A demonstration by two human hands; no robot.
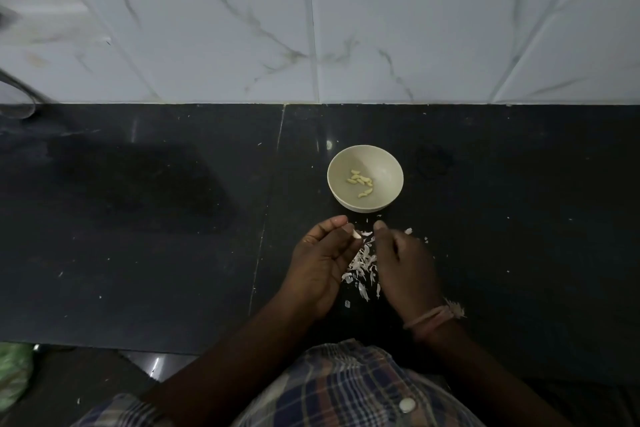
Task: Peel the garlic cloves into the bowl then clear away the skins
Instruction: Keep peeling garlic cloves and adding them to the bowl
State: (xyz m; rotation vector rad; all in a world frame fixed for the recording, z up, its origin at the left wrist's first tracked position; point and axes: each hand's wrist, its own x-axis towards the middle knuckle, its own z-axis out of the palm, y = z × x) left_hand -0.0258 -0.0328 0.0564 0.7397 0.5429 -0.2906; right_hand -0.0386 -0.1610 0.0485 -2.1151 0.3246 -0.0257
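Observation:
A small cream bowl (381, 166) stands on the black counter with several peeled garlic cloves (361, 181) lying in it. Just in front of the bowl, my left hand (320, 263) pinches a pale garlic clove (356, 234) between thumb and fingertips. My right hand (403, 267) hovers a little to the right of it, fingers loosely curled and pointing down, holding nothing that I can see. A heap of white garlic skins (363, 267) lies on the counter between my two hands, with a few flakes scattered beside the right hand.
The black stone counter (156, 218) runs back to a white marble-patterned tiled wall (346, 38). A glass vessel (15, 104) shows at the far left edge. Small white specks dot the counter. A green object (14, 374) lies below the counter's front edge at left.

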